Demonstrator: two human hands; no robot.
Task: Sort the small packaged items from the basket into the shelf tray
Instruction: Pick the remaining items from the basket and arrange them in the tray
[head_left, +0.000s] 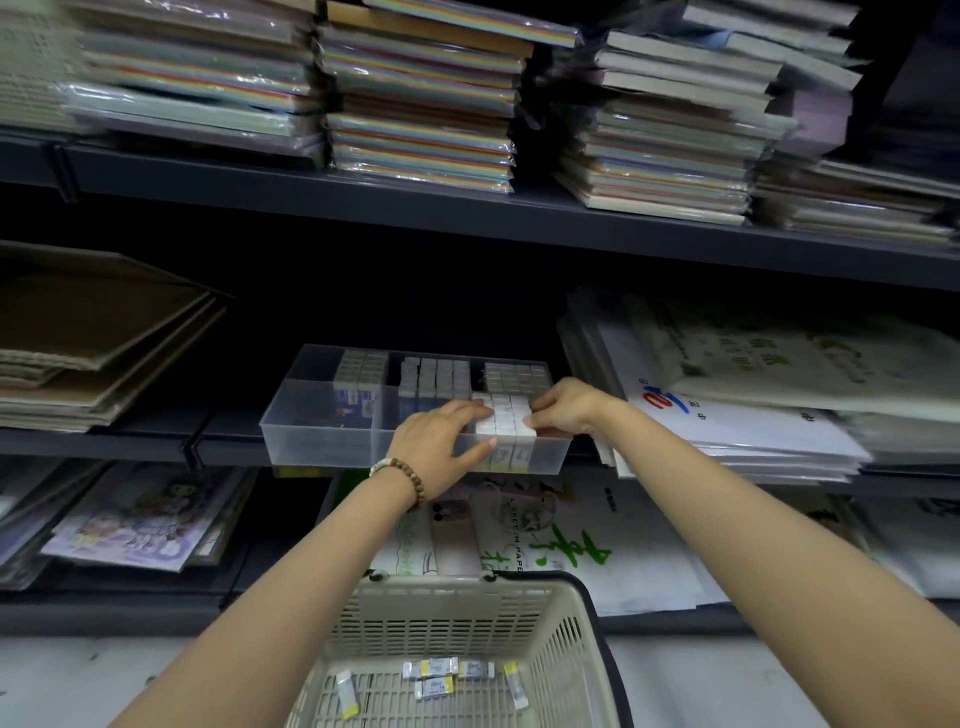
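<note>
Grip: left hand (441, 436) and right hand (563, 408) clamp a white block of small packaged items (504, 422) mid-frame, inside the clear plastic shelf tray (322, 448). Beige slotted basket (441, 618), lower centre, holds loose packets (436, 675). Uneven squeeze could buckle the block.

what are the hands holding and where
A block of white packs in the tray, gripped between both hands: left hand at its left end, right hand at its right end.
</note>
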